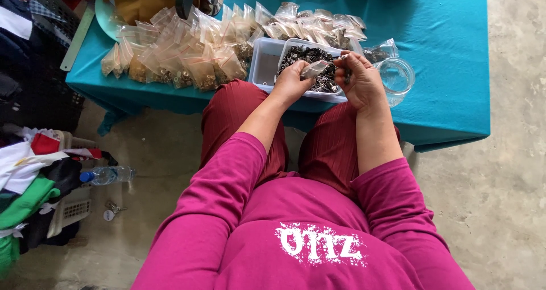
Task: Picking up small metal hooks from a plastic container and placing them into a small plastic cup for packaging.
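Filling a small clear bag (314,69) looks to be the step in hand. The left hand (291,82) pinches the bag by one end, fingers closed on it, holding it over the inner tray of dark metal fittings (310,57). The right hand (361,79) is curled near the bag's other end, fingertips together; whether they grip a fitting cannot be told. Both hands hover above the white plastic tub (263,68) on the teal cloth (449,51). Packed bags (187,54) are heaped to the left; a clear cup (396,77) stands just right. Judged next need: the bag mouth kept open and steady.
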